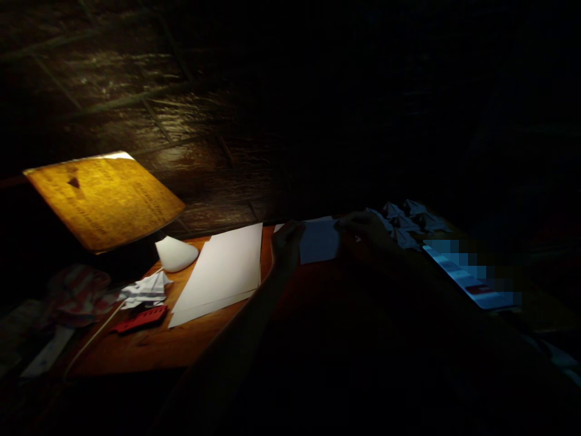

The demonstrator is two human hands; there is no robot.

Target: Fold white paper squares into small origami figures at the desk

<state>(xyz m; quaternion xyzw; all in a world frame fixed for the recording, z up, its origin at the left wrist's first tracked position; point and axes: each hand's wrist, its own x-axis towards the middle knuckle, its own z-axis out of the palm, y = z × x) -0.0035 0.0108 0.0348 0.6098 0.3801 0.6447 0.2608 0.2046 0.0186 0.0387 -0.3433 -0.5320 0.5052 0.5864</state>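
A small sheet of paper (pixel 319 241), bluish in the dim light, is held up between my two hands near the back of the wooden table. My left hand (pixel 285 239) is closed on its left edge. At its upper right corner my right hand (pixel 361 227) pinches the paper, its fingers mostly in shadow. Large white sheets (pixel 224 266) lie stacked to the left of my left hand. Past my right hand sit several folded paper shapes (pixel 402 221), pointed on top and grouped together.
A lamp with a lit yellow shade (pixel 109 200) and white base (pixel 176 254) stands at the left. Near it lie a crumpled or folded printed paper (pixel 147 289), a red object (pixel 143 320) and a cord (pixel 93 339). A glowing phone-like screen (pixel 467 278) lies right. A brick-patterned wall (pixel 118 85) rises behind.
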